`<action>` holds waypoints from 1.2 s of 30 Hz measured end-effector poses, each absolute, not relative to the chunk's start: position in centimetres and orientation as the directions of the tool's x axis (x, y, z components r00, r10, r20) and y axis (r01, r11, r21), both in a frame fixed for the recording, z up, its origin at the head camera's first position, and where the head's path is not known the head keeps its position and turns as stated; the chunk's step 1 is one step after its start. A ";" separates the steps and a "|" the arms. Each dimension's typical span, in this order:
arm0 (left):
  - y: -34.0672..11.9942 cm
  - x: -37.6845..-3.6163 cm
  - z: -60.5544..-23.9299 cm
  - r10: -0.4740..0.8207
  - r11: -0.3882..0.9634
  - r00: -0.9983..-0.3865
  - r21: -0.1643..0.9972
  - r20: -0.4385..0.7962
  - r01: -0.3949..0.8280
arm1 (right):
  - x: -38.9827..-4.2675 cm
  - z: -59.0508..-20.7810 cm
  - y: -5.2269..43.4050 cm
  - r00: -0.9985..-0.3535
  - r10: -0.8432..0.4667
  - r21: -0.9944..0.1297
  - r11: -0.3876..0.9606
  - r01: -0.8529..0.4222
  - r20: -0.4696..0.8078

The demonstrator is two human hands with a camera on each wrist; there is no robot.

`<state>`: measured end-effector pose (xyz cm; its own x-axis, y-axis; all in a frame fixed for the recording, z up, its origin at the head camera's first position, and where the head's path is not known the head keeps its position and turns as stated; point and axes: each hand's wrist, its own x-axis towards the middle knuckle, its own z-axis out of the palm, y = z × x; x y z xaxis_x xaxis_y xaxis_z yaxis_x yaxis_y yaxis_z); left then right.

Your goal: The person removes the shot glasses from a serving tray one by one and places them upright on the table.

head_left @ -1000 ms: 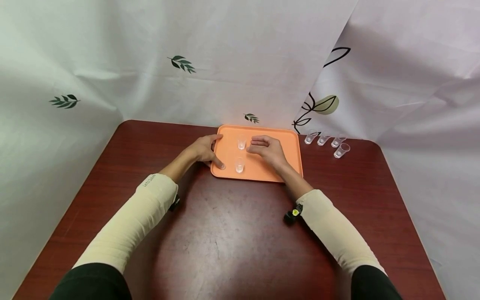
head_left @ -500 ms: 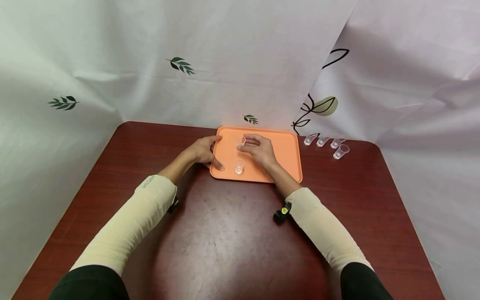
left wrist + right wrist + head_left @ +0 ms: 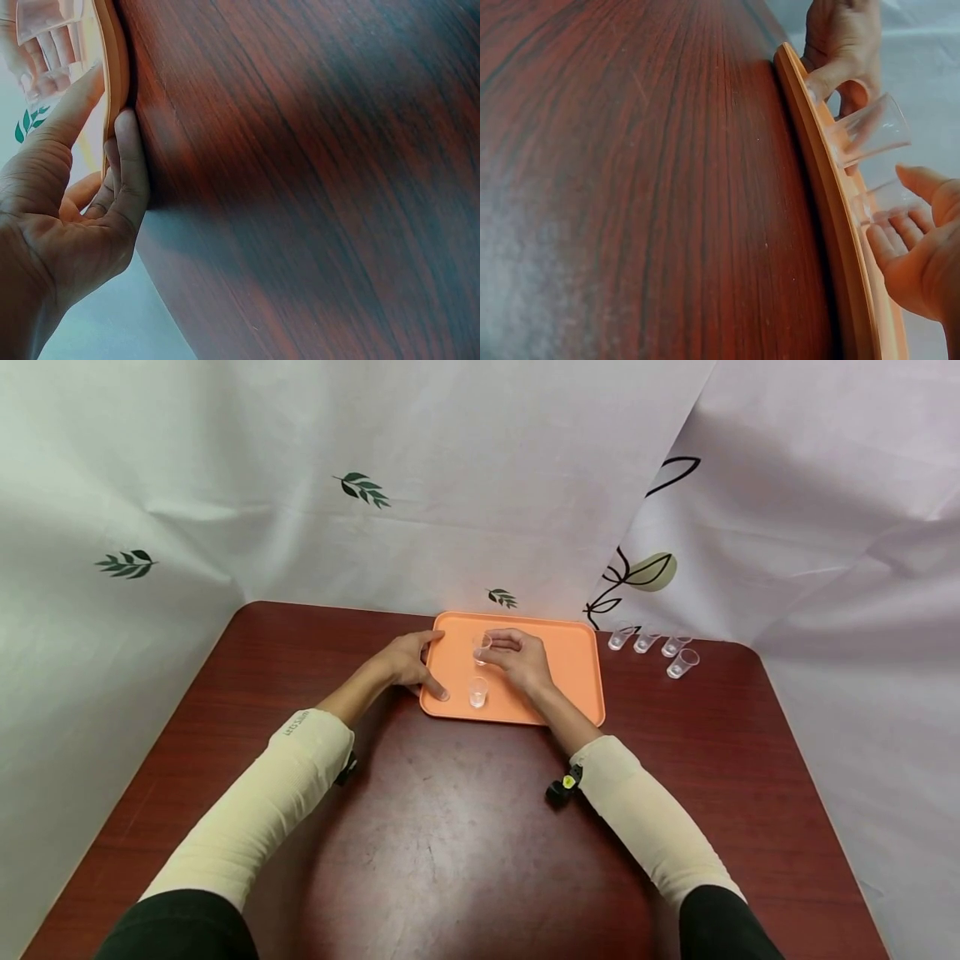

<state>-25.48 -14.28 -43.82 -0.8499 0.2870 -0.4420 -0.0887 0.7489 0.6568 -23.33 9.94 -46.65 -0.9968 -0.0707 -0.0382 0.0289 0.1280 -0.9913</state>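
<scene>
My left hand (image 3: 408, 660) grips the left edge of an orange tray (image 3: 573, 660), its thumb on top of the rim and the other fingers along the side and underneath in the left wrist view. Over the tray, my right hand (image 3: 521, 660) holds the rear small clear cup (image 3: 482, 649) between thumb and fingers. The right wrist view has that cup upright, partly hidden by the fingers. Nearer the tray's front edge stands a second small clear cup (image 3: 477, 692), which neither hand touches.
Several more small clear cups (image 3: 682, 663) stand on the dark red wooden table (image 3: 480, 827) right of the tray, near the back edge. A pale curtain with leaf prints (image 3: 450, 485) hangs right behind the table.
My right hand has moved left over the tray from beside the rear cup and now has its fingers around it. The left hand has stayed at the tray's edge.
</scene>
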 end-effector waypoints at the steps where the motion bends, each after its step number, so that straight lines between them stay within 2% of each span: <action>1: -14.3 -25.5 -43.8 0.287 0.750 -0.850 0.656 -0.441 -0.088 | -23.3 -46.7 10.0 -0.997 -0.070 -0.992 0.127 0.028 -0.037; 28: -14.4 -25.5 -43.7 0.282 0.757 -0.854 0.648 -0.436 -0.081 | -21.6 -46.2 12.1 -0.995 -0.090 -0.994 0.102 0.044 -0.053; 36: -14.4 -25.4 -43.7 0.288 0.756 -0.851 0.650 -0.440 -0.081 | -21.0 -46.4 13.1 -0.996 -0.058 -0.994 0.087 0.059 -0.065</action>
<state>-25.43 -14.44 -43.71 -0.8507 0.2877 -0.4400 -0.0807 0.7555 0.6501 -21.01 13.10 -46.39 -0.9962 -0.0577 -0.0647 0.0595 0.0874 -0.9944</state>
